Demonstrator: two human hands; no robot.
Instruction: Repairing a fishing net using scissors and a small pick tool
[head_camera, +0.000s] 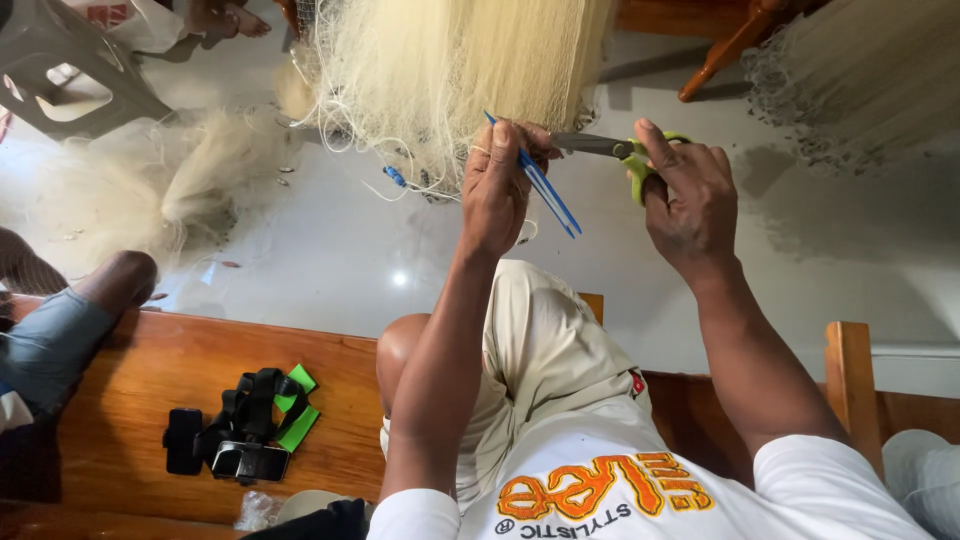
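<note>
So from my seat watching the head cam: both arms are raised up in front of the chest, elbows bent, forearms angling in toward each other. My left hand (497, 190) is up with its back to the camera, fingers curled and pinched shut around a thin blue netting needle (545, 187), which sticks out diagonally down and to the right from between the fingertips. There's a ring on one finger. The same hand is right up against the hanging pale fishing net (450, 70), and I think it's pinching some of the mesh too, but the strands are too fine to say for sure.

My right hand (690, 200) is at about the same height, wrist cocked, thumb and fingers closed through the green handles of a pair of scissors (610, 152). The grey blades point left toward the left hand's fingertips, tips just about touching there. Can't tell whether the blades are parted or closed.

The net drapes down from the top of the view and piles onto the shiny white floor (330, 250). I'm sitting on a wooden bench (150, 390), knee in beige shorts (545, 340) poking out. Beside me on the bench lies a black head-strap mount with green bands (250, 420). Another person's knee (115, 280) shows at the left edge.
</note>
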